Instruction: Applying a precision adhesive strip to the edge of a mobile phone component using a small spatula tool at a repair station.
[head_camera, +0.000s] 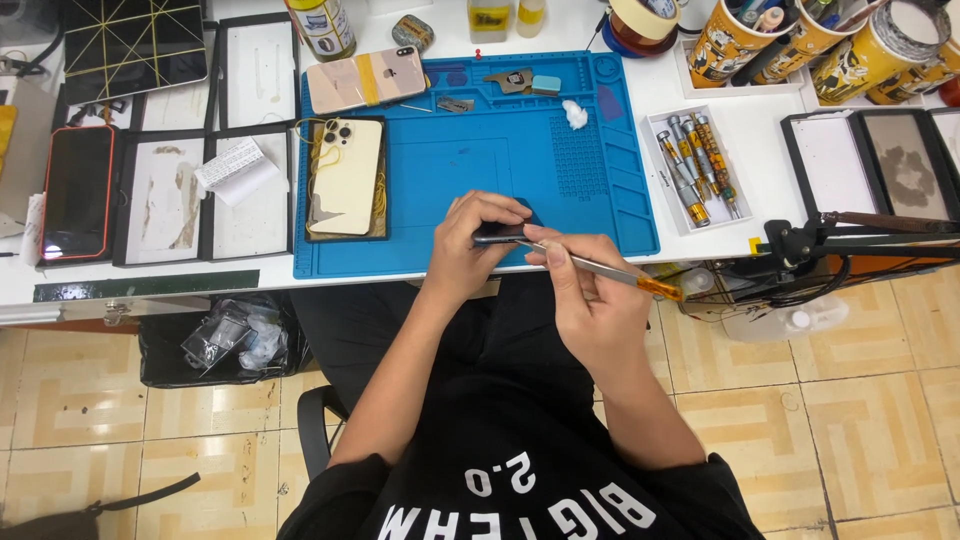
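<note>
My left hand (468, 245) grips a small dark phone part (497, 233) over the near edge of the blue work mat (560, 190). My right hand (590, 295) holds metal tweezers (600, 268) with an orange tip at the rear end. The tweezers' points touch the dark part between my left fingers. Most of the part is hidden by my fingers.
A cream phone back (345, 175) lies in a black frame on the mat's left, another phone (365, 78) behind it. A tray of screwdrivers (693, 165) sits right of the mat. Black trays (160, 195), a red-edged phone (78, 190) and tool cups (740, 40) surround it.
</note>
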